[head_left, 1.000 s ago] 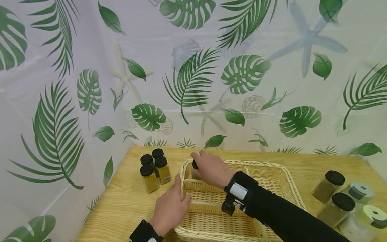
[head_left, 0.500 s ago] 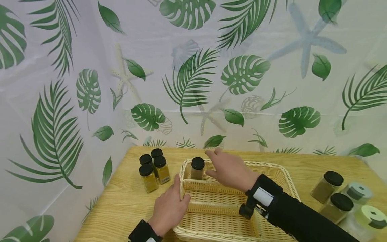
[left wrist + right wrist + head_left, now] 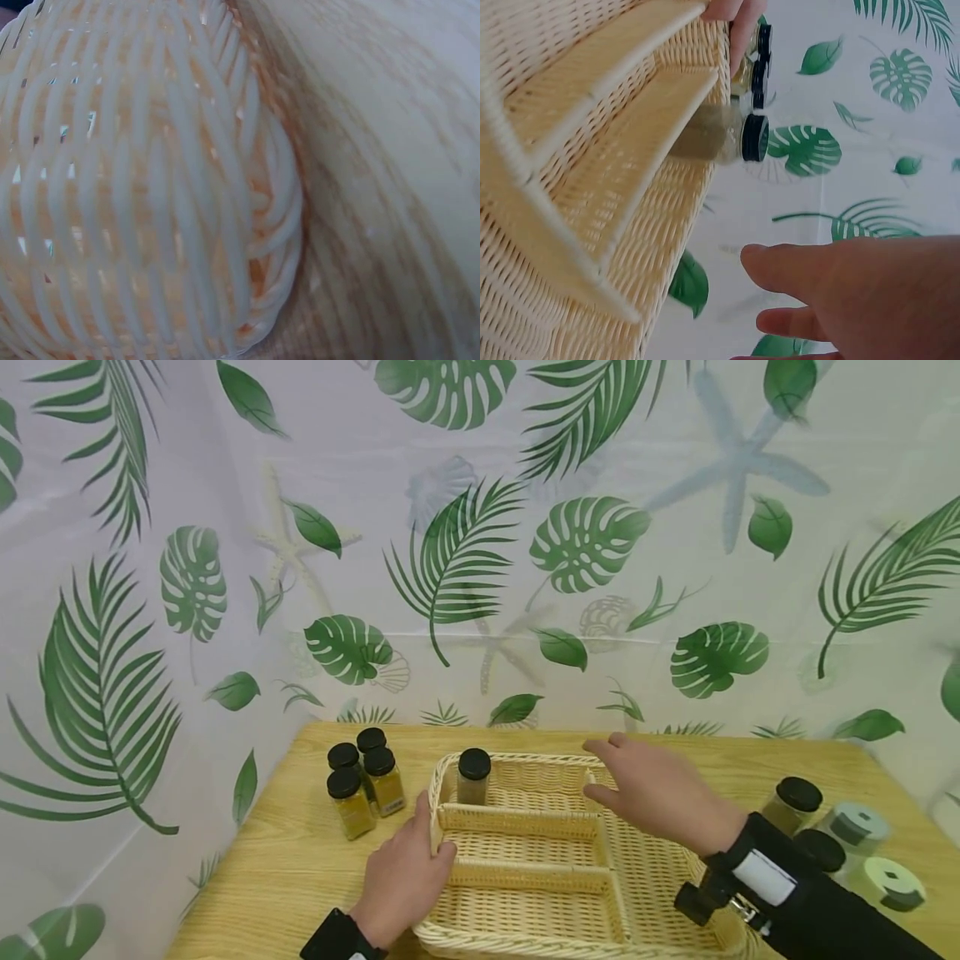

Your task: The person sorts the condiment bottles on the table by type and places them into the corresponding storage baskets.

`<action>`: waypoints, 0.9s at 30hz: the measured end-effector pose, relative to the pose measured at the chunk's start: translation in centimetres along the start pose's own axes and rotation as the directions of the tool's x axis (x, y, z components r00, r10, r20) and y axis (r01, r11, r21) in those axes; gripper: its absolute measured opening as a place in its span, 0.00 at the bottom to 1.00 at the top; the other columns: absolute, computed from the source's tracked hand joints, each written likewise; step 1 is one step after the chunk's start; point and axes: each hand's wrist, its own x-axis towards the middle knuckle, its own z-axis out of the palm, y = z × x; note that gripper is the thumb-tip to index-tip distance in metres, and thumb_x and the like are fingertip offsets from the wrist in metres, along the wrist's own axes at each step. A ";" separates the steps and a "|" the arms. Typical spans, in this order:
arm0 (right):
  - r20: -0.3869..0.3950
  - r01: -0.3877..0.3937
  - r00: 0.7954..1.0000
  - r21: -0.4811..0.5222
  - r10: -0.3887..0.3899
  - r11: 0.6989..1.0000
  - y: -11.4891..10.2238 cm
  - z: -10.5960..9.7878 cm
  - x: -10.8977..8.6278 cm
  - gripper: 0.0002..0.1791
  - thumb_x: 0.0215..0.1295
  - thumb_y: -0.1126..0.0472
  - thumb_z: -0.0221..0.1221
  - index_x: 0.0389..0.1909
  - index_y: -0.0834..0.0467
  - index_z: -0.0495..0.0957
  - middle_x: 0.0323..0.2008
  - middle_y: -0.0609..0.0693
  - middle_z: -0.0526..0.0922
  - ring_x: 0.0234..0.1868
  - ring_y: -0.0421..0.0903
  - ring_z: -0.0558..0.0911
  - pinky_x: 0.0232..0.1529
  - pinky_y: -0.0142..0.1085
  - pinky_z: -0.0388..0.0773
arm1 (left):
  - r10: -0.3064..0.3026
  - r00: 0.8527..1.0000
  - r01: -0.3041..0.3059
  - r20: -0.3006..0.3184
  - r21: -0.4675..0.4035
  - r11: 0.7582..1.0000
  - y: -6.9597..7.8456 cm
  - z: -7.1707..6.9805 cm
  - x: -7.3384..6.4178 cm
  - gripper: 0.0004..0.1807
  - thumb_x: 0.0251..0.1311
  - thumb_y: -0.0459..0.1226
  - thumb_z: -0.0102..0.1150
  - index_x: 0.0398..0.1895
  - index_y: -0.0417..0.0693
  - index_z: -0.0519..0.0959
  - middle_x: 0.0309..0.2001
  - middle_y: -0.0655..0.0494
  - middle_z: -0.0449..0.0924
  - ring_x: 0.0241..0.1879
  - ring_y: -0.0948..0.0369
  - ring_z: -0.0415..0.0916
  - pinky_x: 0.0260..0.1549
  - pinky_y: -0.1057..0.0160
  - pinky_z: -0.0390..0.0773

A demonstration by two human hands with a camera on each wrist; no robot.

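Note:
A divided wicker basket (image 3: pixel 525 878) sits on the table. My left hand (image 3: pixel 401 881) holds its left rim, thumb on the inner side and the other fingers on the outer side. The left wrist view shows the woven outer wall (image 3: pixel 135 180) up close, without that hand. One black-capped spice jar (image 3: pixel 472 777) with brownish contents stands upright in the basket's back-left compartment. My right hand (image 3: pixel 667 789) hovers above the basket's back right part with fingers extended and nothing in them. In the right wrist view its thumb and fingers (image 3: pixel 855 292) are apart from the jar.
Several black-capped jars with yellow contents (image 3: pixel 352 806) stand left of the basket. Jars with black caps (image 3: pixel 798 794) and pale lids (image 3: pixel 892 881) stand at the right, partly hidden by my right arm. A leaf-patterned sheet (image 3: pixel 480 568) hangs behind the wooden table (image 3: pixel 262 877).
My right hand has let go of the spice jar in the back-left compartment and moved right. The left hand stays on the rim. The head view has shifted slightly rightward.

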 end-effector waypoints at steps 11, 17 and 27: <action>0.047 -0.111 0.993 -0.009 0.111 0.994 5.3 -1.4 -2.5 0.30 0.61 0.48 0.61 0.57 0.64 0.74 0.51 0.66 0.78 0.43 0.58 0.79 0.33 0.51 0.79 | 0.011 1.000 -0.010 -0.021 0.019 1.000 -0.4 -0.2 0.0 0.40 0.64 0.50 0.48 0.74 0.39 0.50 0.59 0.44 0.74 0.34 0.55 0.78 0.22 0.55 0.73; 0.053 -0.155 0.986 -0.040 0.157 0.987 8.4 -1.8 -4.0 0.30 0.62 0.49 0.60 0.57 0.67 0.74 0.50 0.70 0.78 0.41 0.60 0.79 0.29 0.51 0.78 | 0.010 1.000 -0.010 -0.006 0.010 1.000 -0.4 -0.1 0.1 0.40 0.64 0.49 0.49 0.74 0.39 0.50 0.59 0.44 0.74 0.37 0.53 0.79 0.23 0.52 0.75; 0.096 -0.215 0.970 -0.081 0.223 0.973 12.1 -2.1 -6.0 0.31 0.62 0.48 0.59 0.54 0.72 0.74 0.51 0.74 0.75 0.49 0.69 0.72 0.42 0.62 0.72 | -0.004 1.000 0.004 0.027 -0.007 1.000 -0.1 -0.1 0.1 0.41 0.64 0.49 0.49 0.74 0.40 0.48 0.59 0.43 0.73 0.26 0.59 0.75 0.18 0.57 0.69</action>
